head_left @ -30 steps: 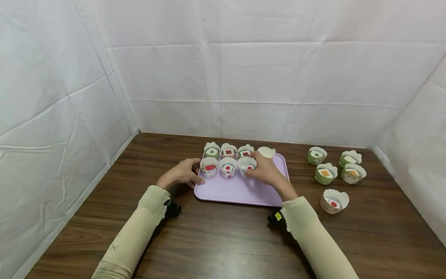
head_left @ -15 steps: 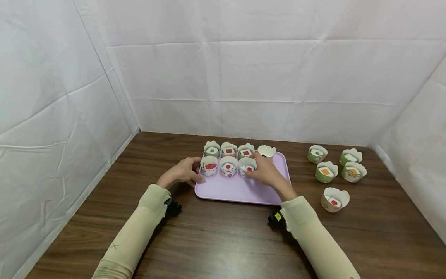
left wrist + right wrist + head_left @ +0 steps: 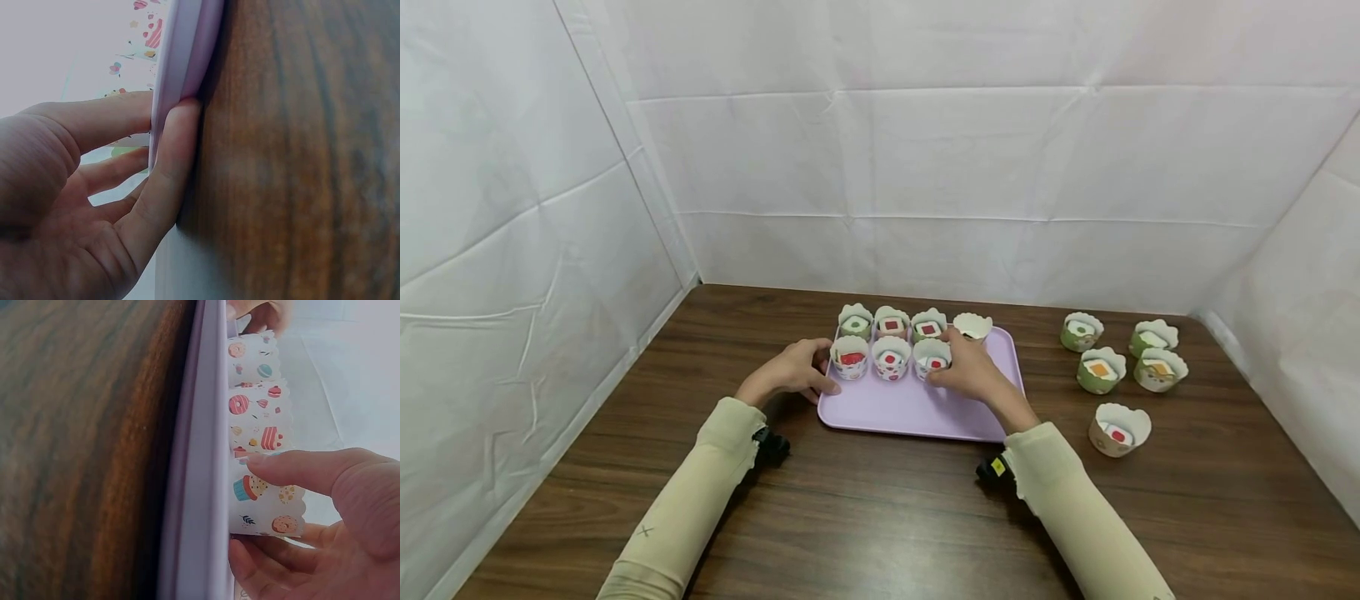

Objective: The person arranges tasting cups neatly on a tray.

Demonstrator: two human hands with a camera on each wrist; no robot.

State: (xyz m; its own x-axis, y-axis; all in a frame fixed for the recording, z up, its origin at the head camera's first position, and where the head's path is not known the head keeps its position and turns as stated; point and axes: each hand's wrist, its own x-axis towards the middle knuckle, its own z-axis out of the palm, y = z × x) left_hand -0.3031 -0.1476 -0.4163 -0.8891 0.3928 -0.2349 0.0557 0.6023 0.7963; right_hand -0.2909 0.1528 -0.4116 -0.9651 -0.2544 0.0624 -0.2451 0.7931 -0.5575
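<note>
A lilac tray (image 3: 902, 412) lies on the wooden table, bearing two rows of scalloped paper baking cups. My left hand (image 3: 793, 369) grips the tray's left edge; in the left wrist view, fingers lie on both sides of the lilac rim (image 3: 181, 56). At the right end of the front row, my right hand (image 3: 976, 367) holds a white paper baking cup (image 3: 930, 357) with a red-and-white piece inside. Cupcakes and donuts are printed on that baking cup (image 3: 253, 500) in the right wrist view, with the thumb on its near side and fingers behind.
Beside the held cup stand two more front-row cups (image 3: 891, 360). Behind them are cups with green or red-topped pieces (image 3: 892, 322) and a pale cup (image 3: 973, 325). Several cups stand on the table at right, the nearest cup (image 3: 1118, 431) holding a red-and-white piece.
</note>
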